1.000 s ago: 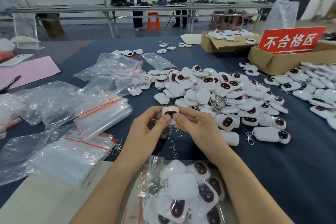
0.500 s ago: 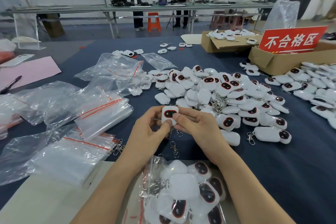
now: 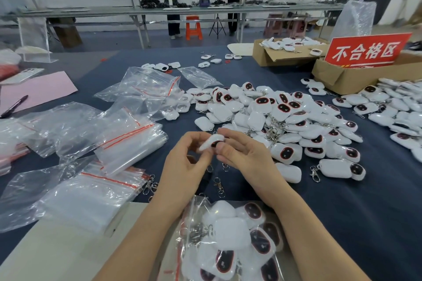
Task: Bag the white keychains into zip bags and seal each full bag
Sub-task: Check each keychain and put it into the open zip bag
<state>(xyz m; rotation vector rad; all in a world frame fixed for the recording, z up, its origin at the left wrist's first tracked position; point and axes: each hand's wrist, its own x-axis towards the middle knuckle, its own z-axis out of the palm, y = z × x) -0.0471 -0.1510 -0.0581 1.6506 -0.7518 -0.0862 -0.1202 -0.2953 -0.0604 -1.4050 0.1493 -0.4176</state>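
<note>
Both hands hold one white keychain [image 3: 211,141] above the blue table. My left hand [image 3: 186,166] pinches its left end and my right hand [image 3: 243,155] pinches its right end; it is tilted and blurred, its chain hanging below. A zip bag [image 3: 228,242] with several keychains inside lies open near the front edge between my forearms. A big pile of white keychains [image 3: 285,121] with dark oval faces lies just right of my hands.
Empty zip bags [image 3: 127,141] with red seals are stacked and strewn to the left. Cardboard boxes [image 3: 347,77] and a red sign [image 3: 365,51] stand at the back right. More keychains [image 3: 397,107] lie far right. A pen [image 3: 13,106] on pink paper sits far left. Two people stand in the background.
The keychain, held flat with its dark face up before, has been turned on edge between my fingers. Both hands stayed in the same place.
</note>
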